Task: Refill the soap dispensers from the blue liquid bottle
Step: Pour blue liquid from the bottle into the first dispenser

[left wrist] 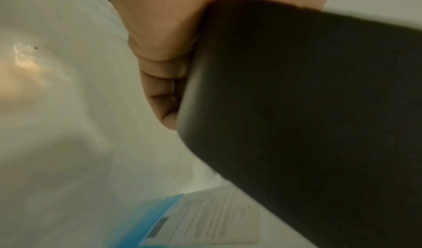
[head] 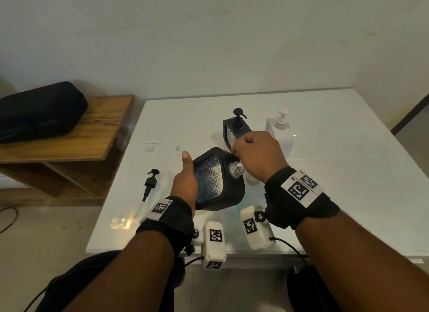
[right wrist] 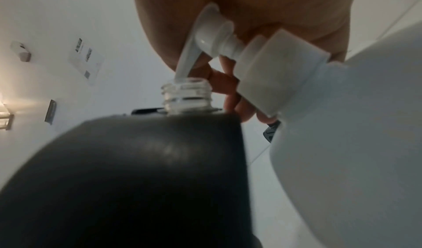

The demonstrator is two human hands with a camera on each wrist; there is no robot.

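My left hand [head: 185, 184] grips a black soap dispenser [head: 216, 184] with a clear textured window, tilted and lifted off the white table; my thumb runs up its left side. Its clear threaded neck [head: 235, 171] is uncapped. My right hand [head: 257, 156] curls over the white pump head [right wrist: 212, 35] of a white refill bottle [right wrist: 354, 134], whose spout tip sits in the neck [right wrist: 186, 94]. The head view hides that bottle under my hand. The left wrist view shows the dispenser's black back [left wrist: 308, 107], my fingers [left wrist: 160, 89] and a blue-labelled bottle [left wrist: 200, 221] below.
A loose black pump [head: 149, 184] with its tube lies on the table [head: 336, 172] at the left. Behind my hands stand a second black dispenser [head: 236, 128] with its pump on and a white pump bottle [head: 281, 128]. A wooden shelf [head: 97, 130] with a black bag [head: 39, 109] is at the left.
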